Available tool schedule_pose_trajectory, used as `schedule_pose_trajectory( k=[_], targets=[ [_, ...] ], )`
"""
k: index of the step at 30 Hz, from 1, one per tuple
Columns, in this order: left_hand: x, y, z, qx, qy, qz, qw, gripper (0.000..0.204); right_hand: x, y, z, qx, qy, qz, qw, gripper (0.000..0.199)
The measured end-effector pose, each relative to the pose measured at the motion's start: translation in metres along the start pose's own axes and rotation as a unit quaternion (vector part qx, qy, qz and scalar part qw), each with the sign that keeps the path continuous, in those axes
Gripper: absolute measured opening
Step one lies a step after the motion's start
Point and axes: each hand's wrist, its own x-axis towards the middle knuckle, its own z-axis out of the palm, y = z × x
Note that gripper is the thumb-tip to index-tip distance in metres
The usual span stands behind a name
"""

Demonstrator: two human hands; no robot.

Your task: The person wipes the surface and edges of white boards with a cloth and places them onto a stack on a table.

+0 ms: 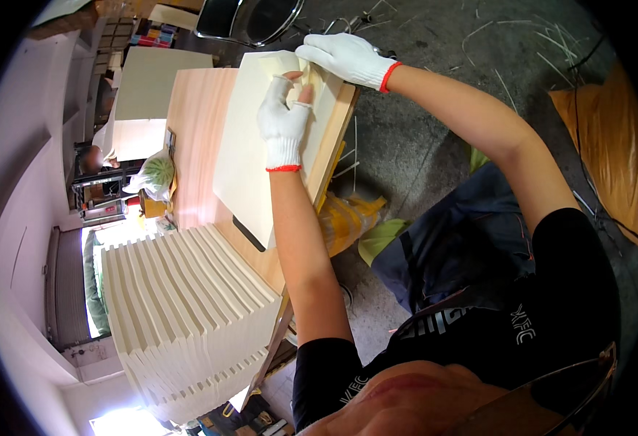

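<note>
A pale cream sheet [242, 156] lies along the right side of a wood-topped table [195, 138]. Its far end rises into a curled fold beneath my hands. My left hand [284, 123], in a white glove with a red cuff and bare thumb and fingertip, is bent around this fold and appears to grip it. Just beyond, at the far right corner, my right hand [348, 59] lies nearly flat, fingers stretched out and together, touching the fold's edge. It wears a matching glove. What lies under its fingers is hidden. A dark flat strip [248, 233] shows at the sheet's near end.
A tall stack of cream folded sheets [188, 291] stands at the near left. A watermelon in a plastic bag [153, 174] sits by the table's left edge. Beyond is a black chair [250, 20]. Thin offcuts litter the grey floor [442, 87]. A yellow-wrapped bundle [351, 218] is below the table.
</note>
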Motion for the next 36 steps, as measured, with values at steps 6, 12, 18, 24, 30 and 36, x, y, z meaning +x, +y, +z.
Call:
schedule_pose_trajectory(
  k=[6,12,18,24,30,36],
  targets=[
    [0.003,-0.003,0.006,0.018,-0.001,-0.011,1.0,0.038,-0.002,0.01,0.004,0.005,0.02,-0.019,1.0,0.042],
    [0.001,0.002,0.004,0.02,0.017,0.029,0.999,0.032,-0.003,0.006,0.003,0.003,0.013,-0.013,1.0,0.042],
    [-0.002,0.022,0.003,0.046,0.004,-0.008,0.999,0.028,-0.004,0.006,-0.002,-0.021,0.005,0.009,1.0,0.042],
    [0.001,-0.003,0.004,0.071,0.007,0.059,0.996,0.03,-0.002,0.003,0.003,-0.01,0.007,-0.005,1.0,0.042],
    [0.002,0.007,0.005,0.096,0.0,0.051,0.994,0.032,-0.002,0.01,0.001,-0.013,0.01,-0.005,1.0,0.041],
    [-0.005,-0.003,0.008,0.126,0.059,0.087,0.986,0.033,-0.012,-0.01,-0.026,-0.196,0.138,-0.182,0.954,0.05]
  ],
)
